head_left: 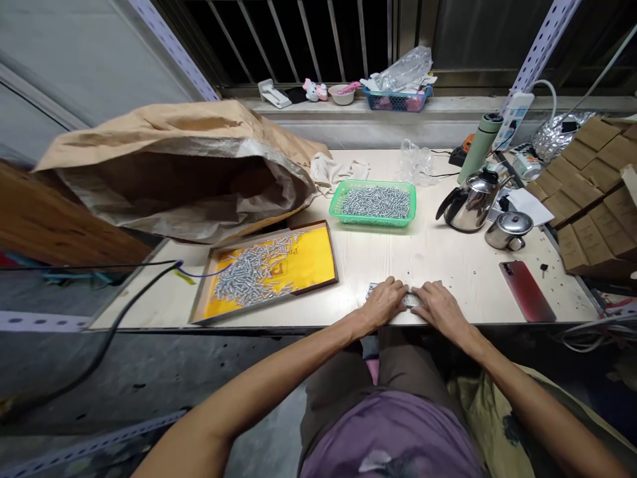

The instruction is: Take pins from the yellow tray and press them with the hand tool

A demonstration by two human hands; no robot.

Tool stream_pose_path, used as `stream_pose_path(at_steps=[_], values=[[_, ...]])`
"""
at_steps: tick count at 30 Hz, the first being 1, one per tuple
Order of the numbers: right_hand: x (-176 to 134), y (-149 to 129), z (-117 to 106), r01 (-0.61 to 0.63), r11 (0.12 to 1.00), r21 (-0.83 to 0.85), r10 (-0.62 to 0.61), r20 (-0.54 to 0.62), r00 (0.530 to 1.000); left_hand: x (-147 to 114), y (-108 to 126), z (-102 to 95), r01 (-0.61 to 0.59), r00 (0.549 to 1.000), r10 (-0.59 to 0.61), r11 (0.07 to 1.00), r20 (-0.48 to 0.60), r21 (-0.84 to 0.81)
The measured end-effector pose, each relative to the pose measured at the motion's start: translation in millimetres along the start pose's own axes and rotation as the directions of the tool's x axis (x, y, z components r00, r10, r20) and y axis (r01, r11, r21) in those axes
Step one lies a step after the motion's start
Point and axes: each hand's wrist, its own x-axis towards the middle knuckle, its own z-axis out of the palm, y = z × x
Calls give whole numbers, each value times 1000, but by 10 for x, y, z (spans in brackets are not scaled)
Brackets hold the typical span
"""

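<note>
Near the table's front edge, my left hand (384, 303) and my right hand (442, 307) are close together, fingers curled down on a flat silvery strip (412, 299). Both hands grip it from above, one at each side. The fingers cover much of the strip, and its exact kind cannot be made out. To the left, a shallow cardboard tray (318, 287) lined with yellow holds a heap of small silvery screw-like pieces (246, 275). Beyond my hands stands a green plastic basket (371, 221) filled with similar small metal pieces (375, 201).
A large paper sack (199, 126) lies open at the back left. On the right are a red phone (526, 291), a steel kettle (468, 207), a lidded steel cup (508, 230), a green flask (479, 147) and stacked cardboard boxes (597, 192). A black cable (117, 318) crosses the left edge.
</note>
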Motion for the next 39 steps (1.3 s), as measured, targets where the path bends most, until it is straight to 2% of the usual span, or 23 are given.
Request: stream_pose_path(at_steps=[3,5,8,12,14,16,18,20,22,25,26,28,30,32,36,39], values=[[31,109,-61,-2,1000,30,5,-71,997,-167,51,233,9,969,-19,999,-247,-41],[57,149,-86,-17,999,49,24,-153,988,-291,140,407,-24,934,10,999,-358,-34],[100,129,-100,0,997,76,18,-231,973,-400,315,587,-66,915,63,998,-400,6],[211,-43,-147,55,998,21,-49,-215,975,-394,476,645,-42,918,47,999,-394,21],[305,-192,-190,128,992,-20,-129,-144,981,-376,500,663,-25,915,25,1000,-403,5],[418,-376,-221,244,968,-51,-245,-4,970,-360,498,709,-30,913,21,999,-408,-15],[536,-571,-227,347,934,-80,-329,174,928,-337,488,775,-48,915,32,998,-401,-31],[644,-738,-217,404,908,-110,-356,305,883,-310,483,826,-62,919,43,997,-392,-35],[731,-834,-220,399,908,-125,-334,357,872,-305,482,820,-77,919,55,996,-391,-41],[792,-793,-283,281,956,-84,-243,310,919,-401,451,655,-68,906,26,994,-422,-85],[787,-731,-311,227,972,-61,-203,266,942,-462,421,563,-33,898,-15,994,-440,-101],[731,-560,-346,129,991,-34,-122,165,979,-596,321,357,111,877,-153,987,-456,-119],[630,-372,-332,49,997,-68,-41,115,993,-697,184,165,309,848,-330,944,-416,-119],[518,-216,-276,-13,990,-143,32,128,991,-727,49,29,463,821,-475,878,-316,-120],[407,-81,-182,-106,969,-223,145,168,975,-613,-85,-81,598,792,-610,783,-23,-171],[473,-60,-190,-69,975,-210,107,175,979,-495,-92,-130,692,721,-675,690,158,-209]])
